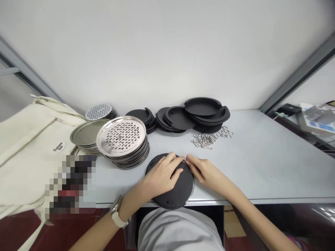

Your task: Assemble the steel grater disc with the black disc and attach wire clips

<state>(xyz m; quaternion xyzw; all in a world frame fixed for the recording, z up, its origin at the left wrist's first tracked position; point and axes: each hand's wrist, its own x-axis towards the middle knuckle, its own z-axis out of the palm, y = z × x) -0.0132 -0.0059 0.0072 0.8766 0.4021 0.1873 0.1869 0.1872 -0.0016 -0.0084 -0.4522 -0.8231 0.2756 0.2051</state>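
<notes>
A black round disc (171, 191) with small slots lies at the table's front edge, overhanging it slightly; a shiny metal rim shows along its right side. My left hand (163, 174) presses on top of it, index finger and thumb bent toward its upper right edge. At that edge, my right hand (202, 170) pinches a small metal wire clip (184, 161), partly hidden by the fingers. Beyond my right hand lies a pile of similar wire clips (205, 139). Left of the disc stands a stack of metal grater plates (121, 136) with raised holes.
Along the wall sit stacks of black round covers (180, 116) and black trays (202, 106). Greenish metal discs (87, 132) and another grater plate stack (98, 111) stand at the left. A cream bag (26, 150) covers the table's left end. Boxes (320, 118) lie beyond the right frame post.
</notes>
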